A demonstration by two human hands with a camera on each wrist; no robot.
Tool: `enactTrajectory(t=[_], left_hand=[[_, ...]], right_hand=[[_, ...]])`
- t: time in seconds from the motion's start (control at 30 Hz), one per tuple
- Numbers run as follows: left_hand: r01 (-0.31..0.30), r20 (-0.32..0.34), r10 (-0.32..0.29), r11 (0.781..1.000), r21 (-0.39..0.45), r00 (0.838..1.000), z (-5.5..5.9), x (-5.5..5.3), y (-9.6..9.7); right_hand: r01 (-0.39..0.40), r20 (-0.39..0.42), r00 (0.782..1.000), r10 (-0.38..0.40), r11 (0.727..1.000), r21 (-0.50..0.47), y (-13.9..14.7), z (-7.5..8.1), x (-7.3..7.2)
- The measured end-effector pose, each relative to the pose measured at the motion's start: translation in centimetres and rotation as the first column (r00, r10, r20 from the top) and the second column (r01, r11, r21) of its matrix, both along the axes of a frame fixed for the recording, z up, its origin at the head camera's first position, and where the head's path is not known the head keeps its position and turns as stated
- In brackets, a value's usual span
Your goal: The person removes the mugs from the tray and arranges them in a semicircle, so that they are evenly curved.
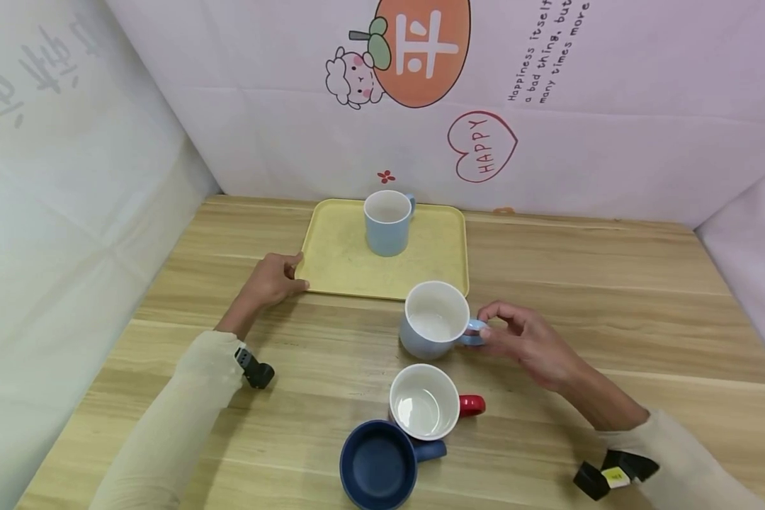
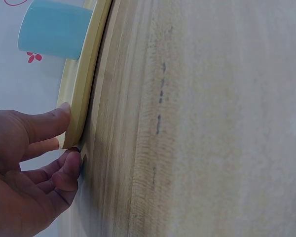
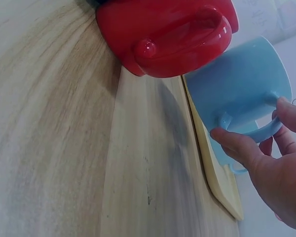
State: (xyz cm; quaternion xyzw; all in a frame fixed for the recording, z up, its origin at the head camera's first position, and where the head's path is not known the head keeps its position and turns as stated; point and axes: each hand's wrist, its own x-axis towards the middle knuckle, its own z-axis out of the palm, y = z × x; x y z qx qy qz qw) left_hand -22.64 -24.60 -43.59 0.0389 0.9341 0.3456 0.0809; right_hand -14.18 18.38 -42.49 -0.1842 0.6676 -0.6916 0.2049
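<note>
My right hand [image 1: 535, 347] holds a light blue mug [image 3: 237, 84] by its handle, in front of the tray's near right corner. In the right wrist view the mug appears raised above the table, with a shadow below it. At the tray's near left corner, my left hand [image 1: 273, 280] grips the edge of the yellow tray [image 1: 331, 262], its thumb [image 2: 52, 123] against the rim. A second light blue mug [image 1: 387, 234] stands upright on the tray, its handle towards the back right.
A red mug [image 3: 163, 34] with a white inside stands nearer to me, handle to the right. Right beside it is a dark blue mug [image 1: 377, 467]. The wooden table [image 1: 586, 269] ends at a printed white backdrop [image 1: 261, 127] behind the tray.
</note>
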Motion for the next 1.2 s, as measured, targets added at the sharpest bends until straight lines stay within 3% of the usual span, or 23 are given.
enactTrajectory(t=[1.2], left_hand=[[0.003, 0.000, -0.003, 1.000, -0.001, 1.000, 0.0, -0.1, -0.1]], right_hand=[[-0.090, 0.018, 0.996, 0.089, 0.996, 0.018, 0.1, -1.6, 0.0]])
